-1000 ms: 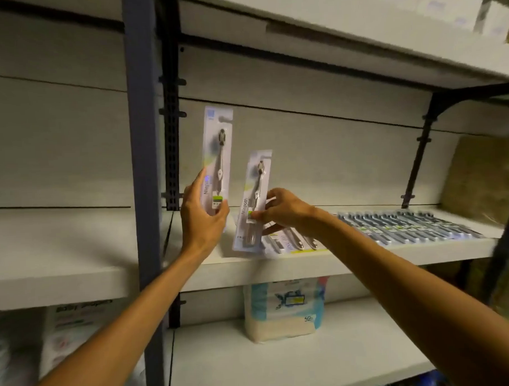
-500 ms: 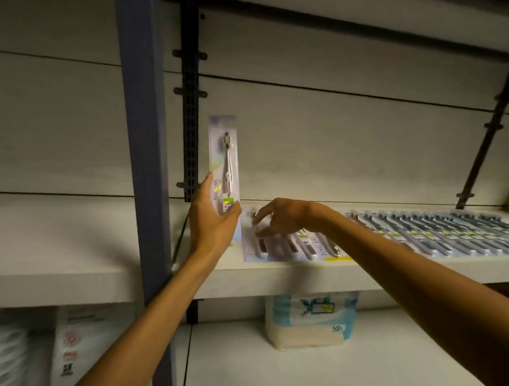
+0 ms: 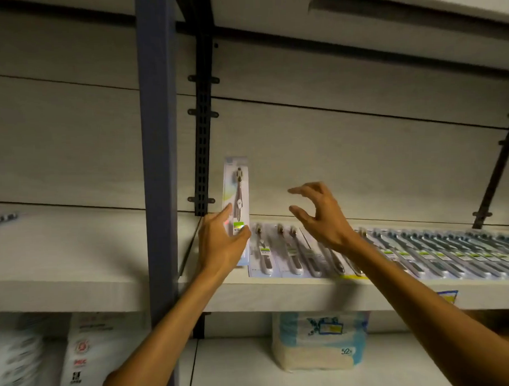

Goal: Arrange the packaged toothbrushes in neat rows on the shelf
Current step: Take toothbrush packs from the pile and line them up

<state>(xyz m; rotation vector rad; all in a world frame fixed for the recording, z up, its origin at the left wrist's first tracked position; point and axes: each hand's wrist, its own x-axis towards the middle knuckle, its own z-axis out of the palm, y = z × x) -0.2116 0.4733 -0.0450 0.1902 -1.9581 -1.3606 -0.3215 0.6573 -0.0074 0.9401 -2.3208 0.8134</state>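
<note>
Toothbrush pack [image 3: 236, 199] stands upright at the left end of the shelf [image 3: 280, 296], its top against the pale back panel [image 3: 362, 166] and its lower part held by the left hand [image 3: 220, 246]. That grip is a loose pinch: the thumb lies across the front of the card near its green label, and the fingers reach up along its left edge. Only the bottom third of the pack is covered; the brush head and handle show clearly above the hand.

Just to its right, the row of packaged toothbrushes [image 3: 394, 257] lies flat on the shelf, side by side, heads toward the back panel and handles toward the front edge, running off to the right. The nearest flat pack sits just beside the upright one.

The right hand [image 3: 320, 213] hovers above that row and holds nothing; its grip is wide apart, with the thumb and curved fingers spread like a claw and pointing left toward the upright pack. Both forearms rise from the bottom of the view, the right one crossing over the flat packs.

A dark blue post [image 3: 160, 167] and a slotted black rail [image 3: 203, 131] stand left of the upright pack. On the shelf below sits a blue-and-white wrapped bundle [image 3: 319, 343].
</note>
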